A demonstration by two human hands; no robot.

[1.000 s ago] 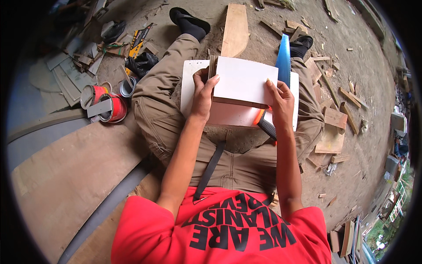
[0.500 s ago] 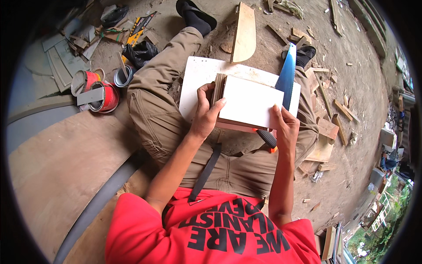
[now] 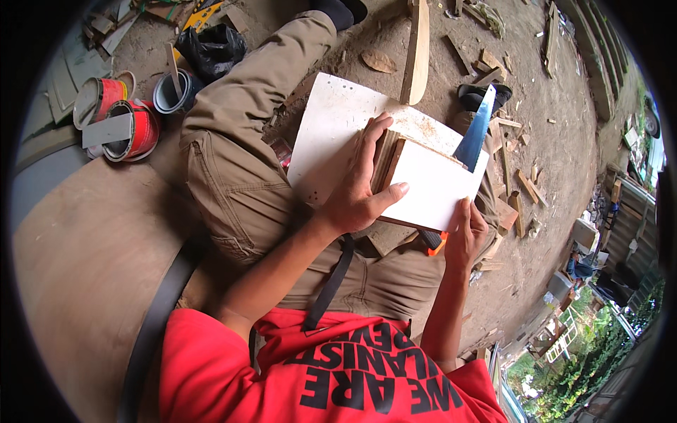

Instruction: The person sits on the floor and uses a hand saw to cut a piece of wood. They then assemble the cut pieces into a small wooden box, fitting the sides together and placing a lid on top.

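both hands (image 3: 360, 190) grip white board (image 3: 430, 185)

Cans (image 3: 116, 116) left of lap; saw (image 3: 474, 130) right.

Smooth, matt white facing on the small board (image 3: 434, 185) and on the larger panel (image 3: 330, 127) beneath it, with raw layered wood showing along the edges. Glossy blue metal on the saw blade (image 3: 477, 128), orange plastic at its handle (image 3: 436, 244). Matt khaki cloth on the trousers (image 3: 236, 169), shiny red painted metal on the tins (image 3: 130, 128), rough dusty earth on the ground (image 3: 557, 141) among splintery wood scraps (image 3: 525, 185).
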